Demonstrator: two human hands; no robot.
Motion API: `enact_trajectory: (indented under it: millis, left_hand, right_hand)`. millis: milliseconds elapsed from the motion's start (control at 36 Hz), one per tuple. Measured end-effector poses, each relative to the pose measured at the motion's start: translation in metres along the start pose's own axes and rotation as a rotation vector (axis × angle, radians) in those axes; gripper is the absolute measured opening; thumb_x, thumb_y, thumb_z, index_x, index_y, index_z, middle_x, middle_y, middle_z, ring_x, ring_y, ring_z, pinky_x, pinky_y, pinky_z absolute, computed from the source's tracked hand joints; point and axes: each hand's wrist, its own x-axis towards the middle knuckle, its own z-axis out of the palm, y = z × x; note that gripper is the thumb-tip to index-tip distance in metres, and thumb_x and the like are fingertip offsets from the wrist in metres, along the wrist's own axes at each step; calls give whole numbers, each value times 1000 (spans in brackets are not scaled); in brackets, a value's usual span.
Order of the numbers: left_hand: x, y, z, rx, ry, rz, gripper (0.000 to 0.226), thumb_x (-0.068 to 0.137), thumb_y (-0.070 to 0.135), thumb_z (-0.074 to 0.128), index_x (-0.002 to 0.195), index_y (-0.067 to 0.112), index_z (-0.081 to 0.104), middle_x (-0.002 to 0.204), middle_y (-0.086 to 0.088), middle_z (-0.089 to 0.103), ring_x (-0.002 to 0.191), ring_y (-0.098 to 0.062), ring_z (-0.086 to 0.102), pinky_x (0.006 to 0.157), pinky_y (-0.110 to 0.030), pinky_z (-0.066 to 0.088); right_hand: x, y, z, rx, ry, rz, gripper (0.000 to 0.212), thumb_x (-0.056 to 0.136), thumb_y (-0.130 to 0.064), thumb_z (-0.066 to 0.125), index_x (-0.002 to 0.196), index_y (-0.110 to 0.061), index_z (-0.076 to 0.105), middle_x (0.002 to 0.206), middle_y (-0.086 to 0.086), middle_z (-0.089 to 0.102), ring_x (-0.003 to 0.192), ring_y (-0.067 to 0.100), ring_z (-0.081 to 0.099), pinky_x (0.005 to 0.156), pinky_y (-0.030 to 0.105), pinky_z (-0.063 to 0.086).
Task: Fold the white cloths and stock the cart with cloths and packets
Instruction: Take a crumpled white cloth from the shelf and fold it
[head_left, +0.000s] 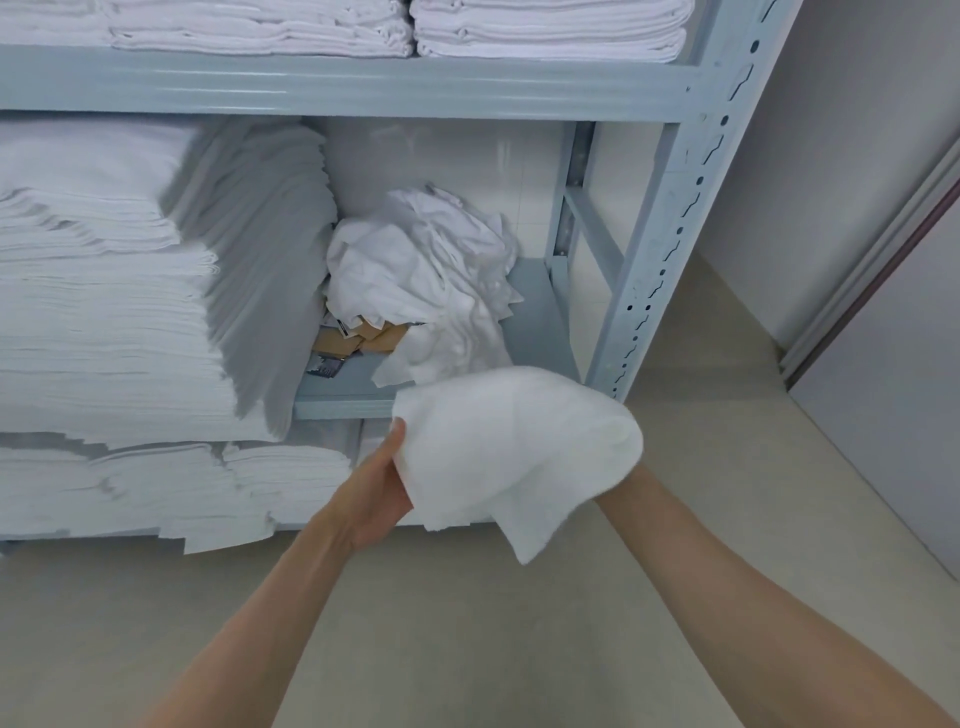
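1. The soft white terry cloth (514, 452) hangs in the air in front of the pale blue-grey metal shelving rack (649, 249), just below the edge of its middle shelf, draped in a rounded hump with one corner drooping down.
2. My left hand (382, 499) grips the cloth's left edge, thumb pressed up along the fabric and palm turned toward me.
3. My right hand is wholly covered by the cloth; only my right forearm (727, 587) shows, running up under the drape, so I cannot tell how those fingers lie.
4. Behind the cloth, on the middle shelf, sits a crumpled heap of loose white cloths (426, 275), its lower edge spilling toward the shelf front.
5. Under and to the left of that heap lie small tan and dark packets (358, 343), scattered flat on the shelf.
6. To the left of the heap stands a tall stack of folded white linens (130, 291), touching the heap's side.
7. More folded white stacks rest on the top shelf (389, 26) and on the bottom shelf (156, 488).
8. A beige floor (467, 649) spreads below my arms, and a light wall with a door frame (883, 218) stands to the right of the rack.
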Motion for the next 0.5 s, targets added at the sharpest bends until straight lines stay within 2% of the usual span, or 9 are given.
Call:
enact_trajectory:
  millis: [56, 83, 139, 194, 222, 278, 333, 444, 500]
  left_hand:
    - [1, -6, 7, 42, 66, -33, 87, 70, 49, 86, 142, 13, 52, 139, -13, 61, 126, -31, 60, 101, -51, 51]
    - [0, -7, 9, 55, 107, -47, 83, 69, 38, 89, 139, 10, 54, 134, -16, 63, 121, -33, 63, 94, -50, 55]
    - [-2, -8, 5, 54, 145, -72, 68, 75, 27, 85, 134, 6, 58, 128, -20, 66, 114, -38, 66, 84, -49, 58]
    - [-6, -4, -1, 24, 137, -75, 54, 79, 26, 80, 127, 5, 65, 125, -23, 67, 110, -40, 67, 79, -46, 58]
    - [-7, -1, -4, 7, 115, -67, 49, 81, 25, 79, 124, 6, 68, 126, -24, 66, 110, -40, 68, 79, -45, 59]
    - [-8, 5, -10, -16, 67, -64, 50, 83, 23, 78, 128, 7, 66, 129, -25, 63, 112, -40, 66, 81, -44, 58]
    - [-8, 11, -13, 1, 68, -80, 60, 81, 21, 78, 135, 5, 59, 133, -26, 60, 115, -42, 63, 85, -48, 56]
    - [-8, 14, -16, 81, 114, -138, 64, 77, 28, 83, 132, 4, 61, 131, -26, 62, 119, -43, 61, 100, -57, 50]
    - [-8, 13, -12, 167, 156, -143, 71, 69, 40, 89, 125, 4, 66, 123, -22, 68, 114, -40, 66, 92, -52, 55]
  right_hand:
    - [8, -1, -1, 67, 32, -42, 34, 104, -4, 38, 72, -13, 43, 77, -2, 42, 64, 14, 38, 58, 25, 40]
    - [8, -1, -4, 71, 45, -40, 33, 104, -3, 38, 73, -13, 45, 78, -2, 43, 65, 14, 40, 66, 23, 43]
    - [15, 4, -17, 148, 93, 16, 26, 104, -8, 43, 79, -10, 49, 81, 1, 48, 69, 18, 44, 81, 26, 37]
    - [22, 11, -31, 198, 96, 5, 21, 102, -16, 52, 84, -10, 61, 84, 3, 64, 74, 19, 60, 77, 24, 44]
    - [25, 14, -38, 214, 6, -4, 22, 99, -22, 57, 86, -10, 69, 85, 4, 73, 73, 17, 68, 72, 24, 51]
    - [26, 22, -48, 258, -165, 31, 29, 91, -34, 66, 103, -10, 77, 102, 11, 76, 87, 25, 74, 75, 35, 57]
    - [28, 29, -56, 232, -247, 57, 42, 83, -30, 75, 118, -8, 71, 119, 15, 71, 102, 30, 71, 78, 40, 59]
    - [29, 32, -60, 90, -327, 46, 46, 79, -14, 78, 123, -5, 66, 122, 14, 70, 108, 27, 70, 77, 36, 60]
    - [28, 31, -60, 7, -344, 17, 45, 81, -9, 75, 124, -5, 64, 121, 13, 70, 109, 27, 69, 80, 35, 60]
